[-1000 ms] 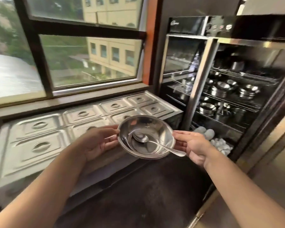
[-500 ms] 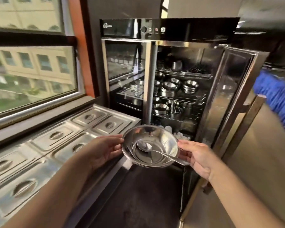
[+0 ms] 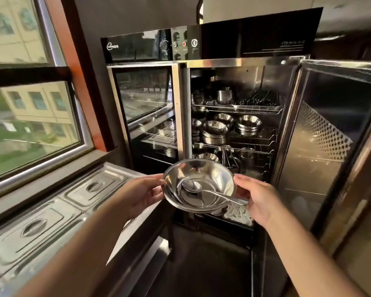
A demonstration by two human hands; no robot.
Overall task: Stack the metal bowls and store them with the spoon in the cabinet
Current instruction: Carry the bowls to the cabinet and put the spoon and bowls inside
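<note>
I hold the stacked metal bowls (image 3: 210, 179) level in front of the cabinet (image 3: 240, 61), with a spoon (image 3: 204, 189) lying inside, its handle pointing right over the rim. My left hand (image 3: 141, 194) grips the left rim and my right hand (image 3: 259, 200) grips the right rim by the spoon handle. The cabinet's right door (image 3: 330, 151) stands open. Its wire shelves (image 3: 251, 146) carry several metal bowls (image 3: 247, 124) and cups. The bowls I hold are just outside the lower shelves.
A steel counter with lidded pans (image 3: 51, 213) runs along the left under a window (image 3: 30, 125). The cabinet's left glass door (image 3: 146, 116) is closed. White cloths (image 3: 238, 213) lie at the cabinet's bottom. The open door limits room on the right.
The view has swung right and closer to the cabinet. The bowls with the spoon now sit right in front of the open compartment; both hands keep the same grip.
</note>
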